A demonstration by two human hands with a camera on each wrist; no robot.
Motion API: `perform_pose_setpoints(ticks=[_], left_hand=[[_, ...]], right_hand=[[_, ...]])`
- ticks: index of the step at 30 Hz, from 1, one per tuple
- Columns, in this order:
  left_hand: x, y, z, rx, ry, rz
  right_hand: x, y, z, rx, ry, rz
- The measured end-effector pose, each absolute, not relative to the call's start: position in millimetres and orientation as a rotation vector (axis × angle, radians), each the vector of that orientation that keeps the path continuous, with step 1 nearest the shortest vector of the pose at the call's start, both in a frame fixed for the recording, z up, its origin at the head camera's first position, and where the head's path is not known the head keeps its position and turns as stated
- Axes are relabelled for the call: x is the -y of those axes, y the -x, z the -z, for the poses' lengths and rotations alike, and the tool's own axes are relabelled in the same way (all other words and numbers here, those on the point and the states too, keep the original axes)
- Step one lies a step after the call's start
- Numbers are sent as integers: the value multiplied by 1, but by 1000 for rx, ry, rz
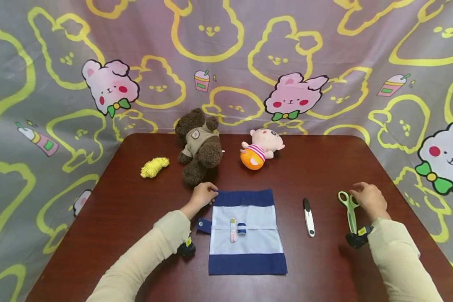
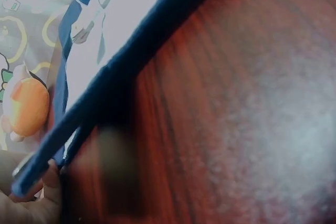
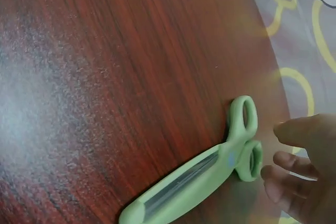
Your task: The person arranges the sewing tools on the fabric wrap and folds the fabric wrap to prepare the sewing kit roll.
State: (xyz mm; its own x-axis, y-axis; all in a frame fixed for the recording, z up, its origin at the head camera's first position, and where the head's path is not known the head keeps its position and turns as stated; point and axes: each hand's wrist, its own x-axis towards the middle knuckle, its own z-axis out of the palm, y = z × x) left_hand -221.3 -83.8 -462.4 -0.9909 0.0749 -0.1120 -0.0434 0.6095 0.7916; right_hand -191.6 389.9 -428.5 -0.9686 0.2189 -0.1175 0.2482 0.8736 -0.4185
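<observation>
A blue-and-white fabric organizer (image 1: 245, 264) lies spread on the table, its strap (image 1: 204, 225) sticking out left. At its far left corner my left hand (image 1: 204, 195) pinches the fabric; the strap partly covers the fingers (image 2: 50, 182) in the left wrist view. On the organizer lie a blue thread spool (image 1: 242, 228) and a small clear case (image 1: 233, 230) with pinkish contents. My right hand (image 1: 370, 199) hovers beside the handles of green scissors (image 1: 351, 212). In the right wrist view its fingers (image 3: 286, 179) are loosely bent, apart from the scissors' loops, holding nothing.
A black-and-white utility knife (image 1: 308, 218) lies between the organizer and the scissors. Farther back are a yellow yarn bundle (image 1: 154, 167), a brown teddy bear (image 1: 200, 144) and a pink plush toy (image 1: 262, 149). A patterned curtain (image 1: 226, 50) hangs behind the table.
</observation>
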Motion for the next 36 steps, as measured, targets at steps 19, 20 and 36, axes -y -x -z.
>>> perform_pose_setpoints(ticks=[19,20,36], left_hand=[[82,220,465,-2721,-3,-1423],[82,220,465,-2720,0,-1428],[82,218,464,-2721,-21,-1417]], right_hand=[[-414,183,440,-2962,-312,630],[-416,183,440,-2971,-302,627],[-400,205,396,-2926,-96,1024]])
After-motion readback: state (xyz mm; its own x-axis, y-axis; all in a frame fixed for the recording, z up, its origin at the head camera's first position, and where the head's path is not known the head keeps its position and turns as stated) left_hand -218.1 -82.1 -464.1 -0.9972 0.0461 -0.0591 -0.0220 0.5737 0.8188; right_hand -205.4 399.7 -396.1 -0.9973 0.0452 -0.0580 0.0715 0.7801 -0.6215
